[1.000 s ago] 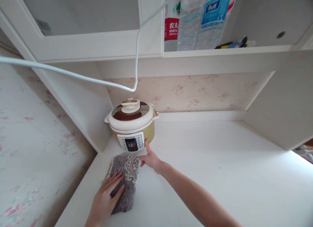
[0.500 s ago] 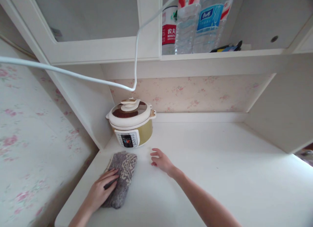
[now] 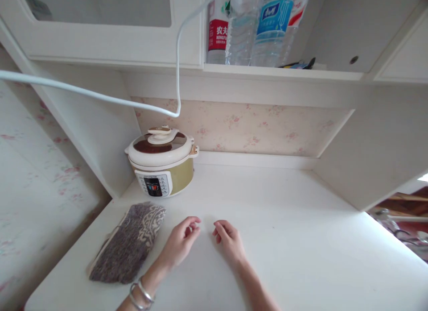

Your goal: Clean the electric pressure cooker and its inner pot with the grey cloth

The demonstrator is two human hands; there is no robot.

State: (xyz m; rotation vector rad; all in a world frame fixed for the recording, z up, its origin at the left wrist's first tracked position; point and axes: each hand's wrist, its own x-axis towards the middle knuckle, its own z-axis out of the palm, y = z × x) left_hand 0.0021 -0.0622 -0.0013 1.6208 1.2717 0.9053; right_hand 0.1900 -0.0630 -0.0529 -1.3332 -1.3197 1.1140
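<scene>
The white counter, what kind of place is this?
Maybe a home kitchen: a round cream and green electric cooker stands on the white countertop, with clear plastic bottles on a white shelf above.

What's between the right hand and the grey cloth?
Head view: the left hand is between the right hand and the grey cloth, white countertop showing either side.

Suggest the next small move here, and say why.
Probably shift the left grip sideways onto the gray scroll-patterned cloth: that grip looks empty and is the nearer one, while the right grip is farther off, also apparently empty.
</scene>
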